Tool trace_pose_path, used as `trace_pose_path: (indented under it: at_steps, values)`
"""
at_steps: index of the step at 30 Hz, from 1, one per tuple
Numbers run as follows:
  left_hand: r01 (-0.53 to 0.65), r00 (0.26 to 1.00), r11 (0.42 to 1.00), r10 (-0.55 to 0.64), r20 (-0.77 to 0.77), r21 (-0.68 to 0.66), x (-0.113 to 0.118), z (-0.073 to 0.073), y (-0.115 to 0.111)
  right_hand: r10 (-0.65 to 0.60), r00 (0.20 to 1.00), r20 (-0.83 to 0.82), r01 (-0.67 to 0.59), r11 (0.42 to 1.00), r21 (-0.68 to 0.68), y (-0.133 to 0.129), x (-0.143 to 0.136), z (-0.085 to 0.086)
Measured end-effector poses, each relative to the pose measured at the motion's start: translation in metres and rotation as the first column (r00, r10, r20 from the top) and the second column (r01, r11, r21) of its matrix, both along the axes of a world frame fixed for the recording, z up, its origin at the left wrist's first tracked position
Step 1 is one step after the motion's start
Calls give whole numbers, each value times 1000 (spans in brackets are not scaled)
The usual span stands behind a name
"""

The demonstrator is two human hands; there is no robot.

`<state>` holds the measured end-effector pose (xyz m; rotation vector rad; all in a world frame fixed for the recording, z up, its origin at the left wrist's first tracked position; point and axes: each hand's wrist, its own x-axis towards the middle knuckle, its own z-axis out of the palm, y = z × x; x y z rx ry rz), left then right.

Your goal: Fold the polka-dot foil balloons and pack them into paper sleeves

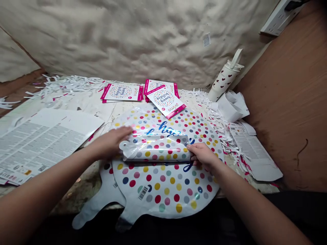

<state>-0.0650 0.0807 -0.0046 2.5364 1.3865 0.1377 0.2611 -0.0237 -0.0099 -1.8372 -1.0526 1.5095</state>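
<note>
The white balloon (166,177) bears multicoloured dots; the cream bottle (224,81), dark-red hearts.

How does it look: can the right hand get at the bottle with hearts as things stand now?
Probably yes, once freed: the right hand is gripping the folded dotted foil. The bottle has crumpled paper close by its base, but its upper part looks unobstructed.

Worn, stained table (88,185) | centre: flat polka-dot foil balloons (166,188) | left: grey-printed sheets (46,143) | back: pink-edged prima packets (123,92), white paper shreds (76,82) | right: heart-patterned tumbler (224,80), crumpled white paper (231,105)
</note>
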Motion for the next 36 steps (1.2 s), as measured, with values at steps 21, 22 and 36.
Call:
trace_pose_path:
  at_steps: [21, 22, 36]
  values:
    - [237, 970, 971, -236, -49, 16, 77, -20, -115, 0, 285, 958, -865, 431, 257, -36, -37, 5]
    - [207, 977, 978, -205, -56, 30, 78, -19, -114, -10, 335, 942, -881, 352, 317, -42, -36, 10]
    - [508, 859, 857, -497, 122, -85, 63, -24, -109, 204, 544, 814, -839, 156, 522, -52, -11, -26]
